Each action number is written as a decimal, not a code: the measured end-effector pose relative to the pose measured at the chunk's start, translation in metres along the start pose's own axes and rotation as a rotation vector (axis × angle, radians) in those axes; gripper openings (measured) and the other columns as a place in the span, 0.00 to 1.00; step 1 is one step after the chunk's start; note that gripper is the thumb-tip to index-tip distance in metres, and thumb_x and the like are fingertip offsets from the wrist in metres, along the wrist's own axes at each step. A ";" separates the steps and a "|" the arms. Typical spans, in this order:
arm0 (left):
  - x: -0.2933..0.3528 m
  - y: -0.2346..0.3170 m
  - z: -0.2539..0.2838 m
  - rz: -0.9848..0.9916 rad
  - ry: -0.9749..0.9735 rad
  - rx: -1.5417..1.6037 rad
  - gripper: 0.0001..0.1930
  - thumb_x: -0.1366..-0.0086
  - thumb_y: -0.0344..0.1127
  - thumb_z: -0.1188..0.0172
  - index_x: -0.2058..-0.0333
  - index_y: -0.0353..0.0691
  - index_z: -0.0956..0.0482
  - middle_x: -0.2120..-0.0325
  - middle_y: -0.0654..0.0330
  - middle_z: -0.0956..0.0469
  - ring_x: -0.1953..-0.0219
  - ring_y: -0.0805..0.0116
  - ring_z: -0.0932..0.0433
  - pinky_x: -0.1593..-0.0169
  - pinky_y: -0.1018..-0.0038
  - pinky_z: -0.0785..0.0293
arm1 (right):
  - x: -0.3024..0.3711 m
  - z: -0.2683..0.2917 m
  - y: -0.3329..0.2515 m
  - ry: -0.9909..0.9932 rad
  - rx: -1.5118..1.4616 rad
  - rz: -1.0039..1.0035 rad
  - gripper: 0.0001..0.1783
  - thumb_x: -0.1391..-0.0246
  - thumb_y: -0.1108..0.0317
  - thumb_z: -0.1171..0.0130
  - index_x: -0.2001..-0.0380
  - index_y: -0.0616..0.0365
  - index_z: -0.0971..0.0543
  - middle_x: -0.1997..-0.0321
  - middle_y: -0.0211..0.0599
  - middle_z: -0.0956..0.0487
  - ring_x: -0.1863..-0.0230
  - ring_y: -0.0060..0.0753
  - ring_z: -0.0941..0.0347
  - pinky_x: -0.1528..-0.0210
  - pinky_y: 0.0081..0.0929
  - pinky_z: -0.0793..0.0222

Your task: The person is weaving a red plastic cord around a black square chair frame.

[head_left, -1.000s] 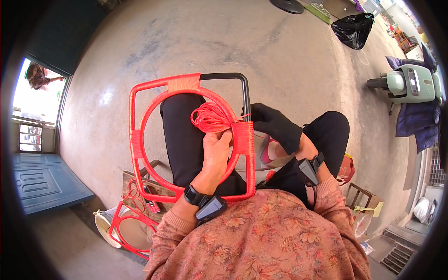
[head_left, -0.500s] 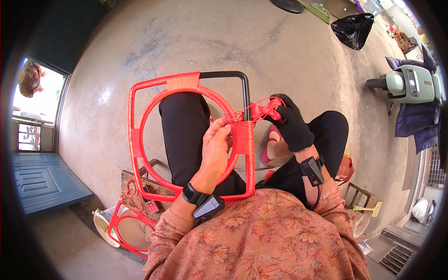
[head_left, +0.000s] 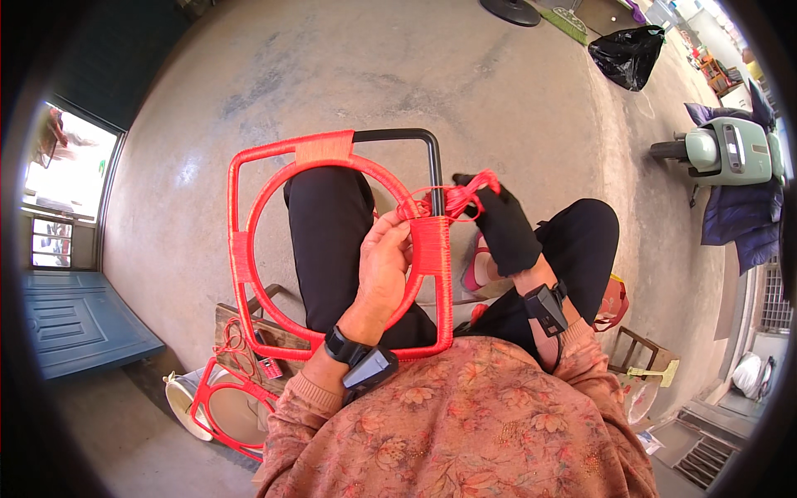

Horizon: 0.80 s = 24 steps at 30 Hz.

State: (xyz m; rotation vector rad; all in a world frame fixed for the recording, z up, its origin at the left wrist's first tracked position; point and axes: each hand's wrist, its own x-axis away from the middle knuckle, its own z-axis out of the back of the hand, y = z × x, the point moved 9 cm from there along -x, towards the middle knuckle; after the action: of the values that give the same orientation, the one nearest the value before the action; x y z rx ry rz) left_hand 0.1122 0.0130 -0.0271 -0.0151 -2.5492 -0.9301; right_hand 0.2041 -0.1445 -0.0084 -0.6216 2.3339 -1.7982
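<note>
Across my lap lies a square metal frame (head_left: 235,187) with a round inner ring, mostly wrapped in red cord. Its upper right corner is bare black tube (head_left: 433,158). My left hand (head_left: 384,270) is bare and closed on the ring's right side, beside the wrapped joint, its fingertips close to the cord. My right hand (head_left: 506,232), in a black glove, grips a loose bundle of red cord (head_left: 458,199) just right of the bare tube. The bundle reaches across the tube toward my left fingertips. Parts of the right fingers are hidden by the cord.
A second red-wrapped frame (head_left: 199,407) leans by a white bucket (head_left: 184,398) at lower left, near a wooden board (head_left: 286,378) with cord on it. A black plastic bag (head_left: 628,58) and a pale green scooter (head_left: 730,149) stand at the right.
My right hand has moved a little left and turned, bringing the cord bundle nearer the bare tube. My left hand and the frame have hardly moved.
</note>
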 end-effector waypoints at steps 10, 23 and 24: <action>0.007 0.008 0.010 -0.152 0.080 -0.219 0.13 0.32 0.27 0.44 0.50 0.34 0.29 0.64 0.62 0.21 0.64 0.78 0.23 0.62 0.81 0.26 | 0.033 0.153 -0.021 0.457 -0.490 0.084 0.17 0.41 0.67 0.41 0.51 0.63 0.24 0.55 0.34 0.21 0.63 0.21 0.30 0.56 0.23 0.33; 0.009 0.009 0.008 -0.198 0.114 -0.301 0.09 0.31 0.26 0.44 0.54 0.32 0.27 0.65 0.62 0.20 0.64 0.79 0.23 0.59 0.81 0.26 | 0.002 0.009 0.019 -0.059 0.010 -0.182 0.14 0.39 0.64 0.42 0.54 0.61 0.23 0.68 0.28 0.20 0.73 0.16 0.30 0.67 0.20 0.32; 0.009 0.009 0.009 -0.201 0.122 -0.302 0.09 0.31 0.26 0.44 0.54 0.32 0.27 0.65 0.62 0.20 0.65 0.79 0.23 0.60 0.81 0.26 | 0.003 -0.005 0.028 -0.118 0.075 -0.219 0.15 0.40 0.64 0.41 0.54 0.61 0.22 0.67 0.29 0.19 0.69 0.16 0.28 0.64 0.21 0.30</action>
State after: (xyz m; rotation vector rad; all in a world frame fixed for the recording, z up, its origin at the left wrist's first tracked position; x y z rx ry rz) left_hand 0.1021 0.0242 -0.0246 0.2053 -2.3075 -1.3426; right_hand 0.1931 -0.1358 -0.0329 -0.9768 2.1832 -1.8692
